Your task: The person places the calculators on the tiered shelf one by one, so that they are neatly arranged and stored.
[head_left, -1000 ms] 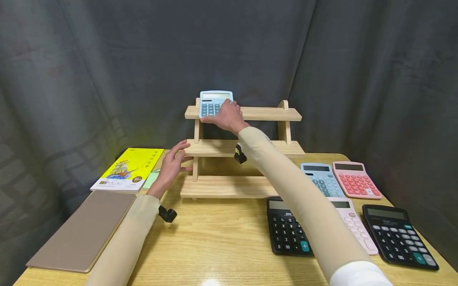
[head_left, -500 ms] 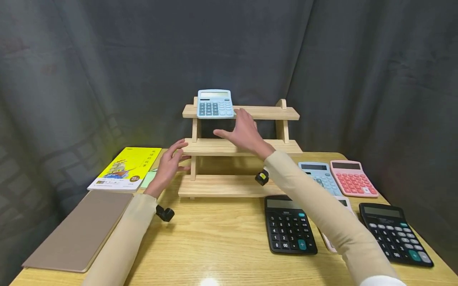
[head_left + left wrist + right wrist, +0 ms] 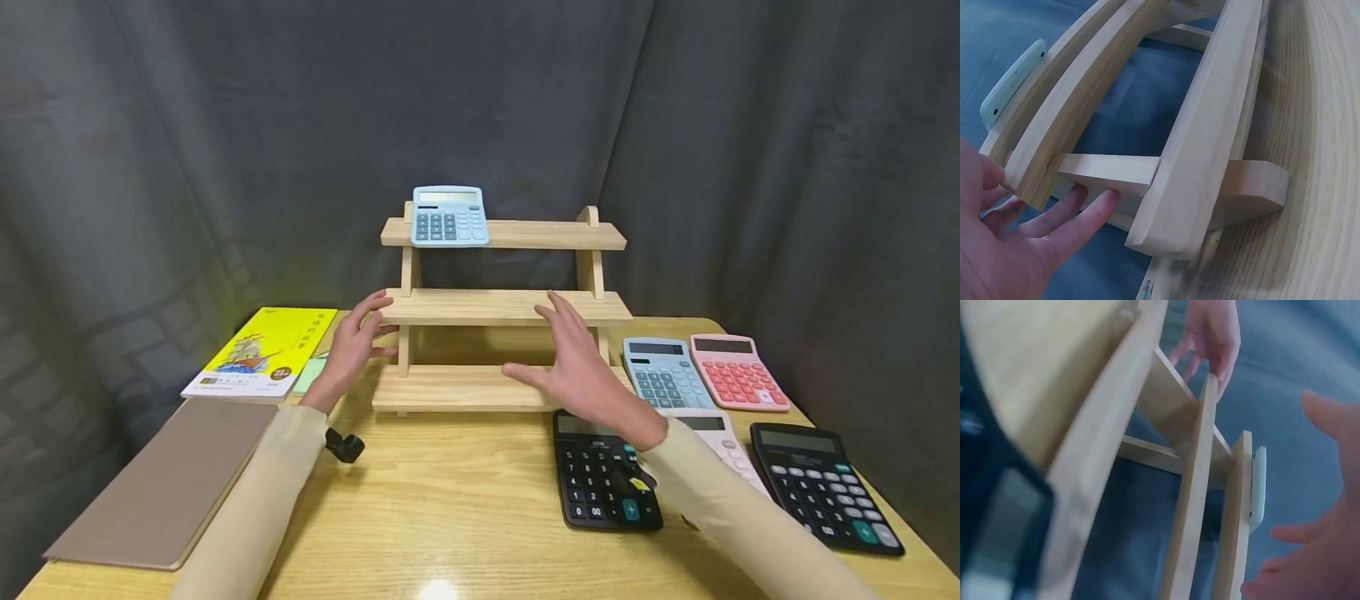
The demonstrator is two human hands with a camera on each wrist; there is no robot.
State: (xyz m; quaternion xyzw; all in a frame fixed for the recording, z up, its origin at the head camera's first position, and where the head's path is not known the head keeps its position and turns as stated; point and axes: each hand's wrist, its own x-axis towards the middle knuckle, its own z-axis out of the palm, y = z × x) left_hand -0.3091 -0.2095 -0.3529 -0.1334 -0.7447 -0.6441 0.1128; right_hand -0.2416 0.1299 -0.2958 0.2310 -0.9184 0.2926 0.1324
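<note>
Through my head view, a light blue calculator [image 3: 449, 227] rests on the top shelf of the wooden rack [image 3: 510, 308], at the rack's left end. I have the left hand [image 3: 349, 350] at the left end of the rack's middle shelf, its fingers curled round that end. My right hand [image 3: 581, 375] hangs in front of the rack's right half, thumb spread wide from the fingers. Right of the rack I see a second blue calculator [image 3: 663, 385] and a coral calculator [image 3: 738, 375]; just in front of the rack's right end lies a black calculator [image 3: 596, 487]. Left of the rack are a yellow book [image 3: 262, 354] and a brown notebook [image 3: 165, 479].

My left wrist view shows two fingertips [image 3: 1109, 203] against the rack's side upright [image 3: 1107, 169].

In my right wrist view, the right hand's thumb and fingers stand apart, beside the rack's top shelf, where the light blue calculator's edge shows.
</note>
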